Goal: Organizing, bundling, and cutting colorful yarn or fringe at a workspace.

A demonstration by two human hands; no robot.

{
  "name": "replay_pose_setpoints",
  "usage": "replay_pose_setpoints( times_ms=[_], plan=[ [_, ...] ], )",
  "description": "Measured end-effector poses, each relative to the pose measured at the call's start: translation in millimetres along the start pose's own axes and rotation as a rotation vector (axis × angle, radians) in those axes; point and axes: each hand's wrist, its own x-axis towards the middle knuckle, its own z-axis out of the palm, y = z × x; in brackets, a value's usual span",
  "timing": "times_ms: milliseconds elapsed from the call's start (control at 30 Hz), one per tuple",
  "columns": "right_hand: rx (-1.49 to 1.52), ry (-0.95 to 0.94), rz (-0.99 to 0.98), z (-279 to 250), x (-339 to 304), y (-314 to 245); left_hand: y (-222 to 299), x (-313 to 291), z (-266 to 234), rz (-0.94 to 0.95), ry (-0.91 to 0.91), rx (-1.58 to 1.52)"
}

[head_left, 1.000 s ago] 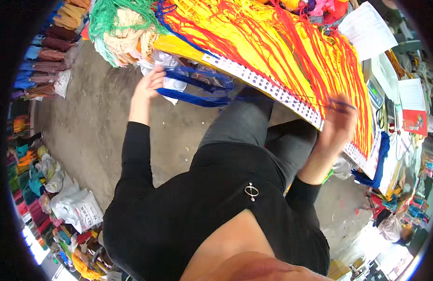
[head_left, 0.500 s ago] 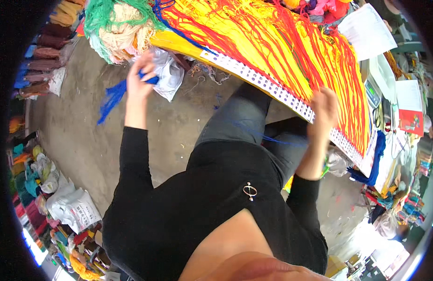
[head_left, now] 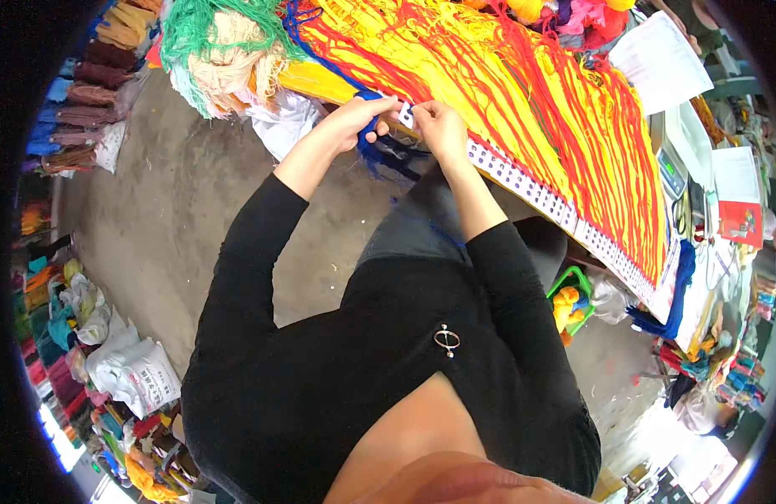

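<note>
Both hands have swung in from wide apart and now meet at the near edge of the counter (head_left: 657, 277): the left hand (head_left: 360, 118) has come up from the floor side with a bundle of dark blue yarn strands (head_left: 378, 149) pinched in its fingers, and the right hand (head_left: 438, 124) has slid along from the far end of the long white strip card with its row of small purple squares (head_left: 539, 189). Fingertips almost touch, both closed on a small white tag (head_left: 406, 115) at the strip's end, with the blue strands trailing down below the left palm. Red and yellow yarn strands (head_left: 522, 84) lie spread across the counter just beyond. A heap of green and cream yarn (head_left: 220, 50) sits to the left, above a crumpled white plastic bag (head_left: 279, 122). Further down, a green basket (head_left: 573, 290) stands on the grey concrete floor (head_left: 170, 210).
</note>
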Motion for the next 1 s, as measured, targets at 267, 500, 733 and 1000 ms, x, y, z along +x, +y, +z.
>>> replay_pose_setpoints(
  times_ms=[267, 500, 733, 1000],
  plan=[
    [0.001, -0.033, 0.051, -0.3, 7.1, -0.7, 3.3, 22.4, 5.6, 0.105, -0.031, 0.314],
    [0.084, -0.112, -0.038, 0.6, 12.0, 17.5, 17.2, 13.4, -17.4, 0.132, 0.036, 0.291],
    [0.331, -0.13, -0.02, -1.6, 9.4, 15.3, 71.9, -13.8, -79.3, 0.194, -0.369, -0.693],
    [0.261, -0.198, -0.136, -9.4, 10.6, 26.9, 33.5, 16.1, -8.1, 0.141, 0.003, 0.665]
  ],
)
